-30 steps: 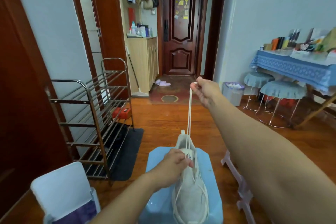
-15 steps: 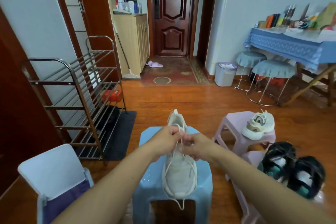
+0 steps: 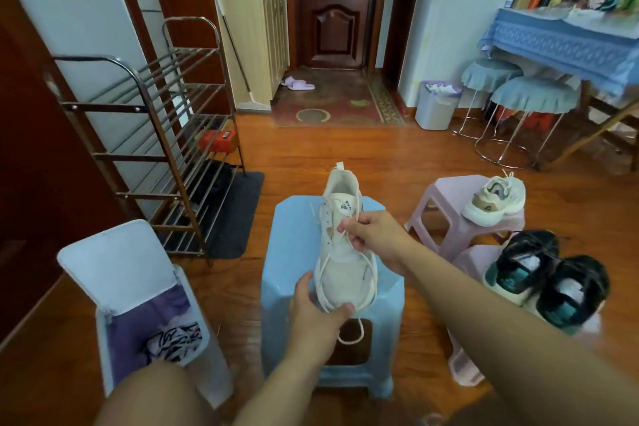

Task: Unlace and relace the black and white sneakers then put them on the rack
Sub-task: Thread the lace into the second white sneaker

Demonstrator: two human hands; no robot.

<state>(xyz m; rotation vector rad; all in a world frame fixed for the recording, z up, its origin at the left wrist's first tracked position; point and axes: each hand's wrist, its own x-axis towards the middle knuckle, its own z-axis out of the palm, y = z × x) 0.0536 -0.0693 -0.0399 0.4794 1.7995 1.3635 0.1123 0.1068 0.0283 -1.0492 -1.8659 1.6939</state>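
A cream-white sneaker (image 3: 340,252) lies on a light-blue plastic stool (image 3: 287,273), toe toward me. My left hand (image 3: 316,308) grips its toe, thumb over the front. My right hand (image 3: 375,239) pinches the white lace (image 3: 345,233) over the tongue area; loose lace loops hang down past the toe. A second cream sneaker (image 3: 494,199) rests on a pink stool (image 3: 446,204). A black-and-white pair of sneakers (image 3: 546,284) sits on another pink stool at right. The metal shoe rack (image 3: 155,135) stands at left.
An open white bin (image 3: 138,304) with a purple liner sits at front left beside my knee. A dark mat (image 3: 235,214) lies under the rack. Two blue-covered round stools (image 3: 529,100), a grey wastebasket (image 3: 437,104) and a blue-clothed table (image 3: 560,41) stand at back right.
My right hand came down from pulling the lace high and now pinches it at the tongue. My left hand slid from the sneaker's middle to its toe. The camera tilted down.
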